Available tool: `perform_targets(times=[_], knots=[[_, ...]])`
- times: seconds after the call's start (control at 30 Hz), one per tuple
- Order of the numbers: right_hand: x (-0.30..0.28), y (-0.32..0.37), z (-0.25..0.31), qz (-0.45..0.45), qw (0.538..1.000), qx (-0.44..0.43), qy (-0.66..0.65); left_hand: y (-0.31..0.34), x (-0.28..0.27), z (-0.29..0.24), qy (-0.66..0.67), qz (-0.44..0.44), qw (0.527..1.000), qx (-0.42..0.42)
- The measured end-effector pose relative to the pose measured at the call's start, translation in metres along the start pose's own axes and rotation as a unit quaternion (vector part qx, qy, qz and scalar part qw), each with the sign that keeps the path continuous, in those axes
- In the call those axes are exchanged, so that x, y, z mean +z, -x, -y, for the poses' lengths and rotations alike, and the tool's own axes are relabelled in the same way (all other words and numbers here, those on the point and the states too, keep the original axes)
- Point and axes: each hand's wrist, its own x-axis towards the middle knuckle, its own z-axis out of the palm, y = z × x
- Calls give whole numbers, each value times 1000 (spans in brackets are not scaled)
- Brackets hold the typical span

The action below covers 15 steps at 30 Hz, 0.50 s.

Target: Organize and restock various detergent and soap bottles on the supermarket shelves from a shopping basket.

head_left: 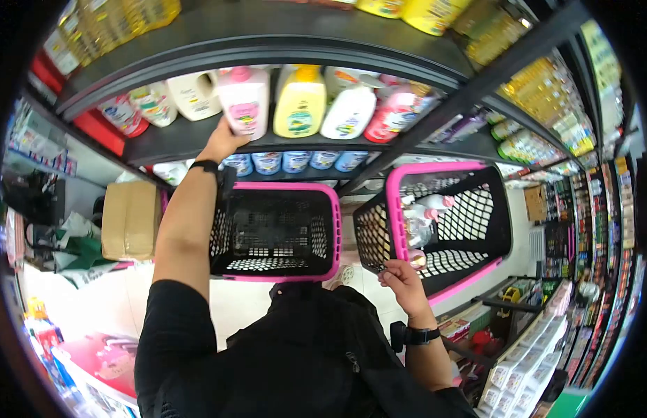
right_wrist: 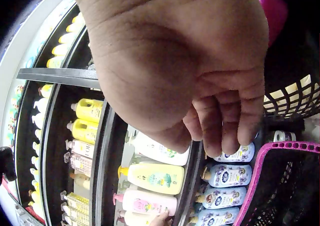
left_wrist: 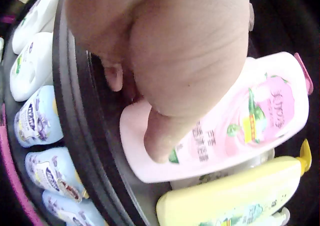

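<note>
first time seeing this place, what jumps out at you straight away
The left basket and right basket, both black with bright pink rims, would likely catch the eye first, below the shelf in the head view. On that shelf, the left hand grips a pink bottle near its base, with a yellow bottle just to its right.

1. We see a black short-sleeved top (head_left: pixel 302 369), its left sleeve (head_left: pixel 177 317) plain and loosely cut.
2. We notice a small pale mark (head_left: pixel 353 361) on the front, too blurred to read.
3. We find the left hand (head_left: pixel 224 141) and right hand (head_left: pixel 405 281) bare.
4. We see a black left wristband (head_left: pixel 204 166).
5. We make out a black right wrist strap (head_left: pixel 423 336) carrying a boxy black module (head_left: pixel 398 336).
6. We spot a pale, dark-speckled shoe (head_left: pixel 344 276).
</note>
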Motion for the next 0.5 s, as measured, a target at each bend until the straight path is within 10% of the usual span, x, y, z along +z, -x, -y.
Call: perform_targets(times=[0.23,0.37,0.5], knots=[[-26,19,33,61,980,-92,167,134,88,-18,-264,-261,921,121],[-77,15,57,117,927,-154,321,265,150,89,-329,9,943,-39],[-159,-15,83,198,851,-153,462,412,179,203,-279,396,792,-373]])
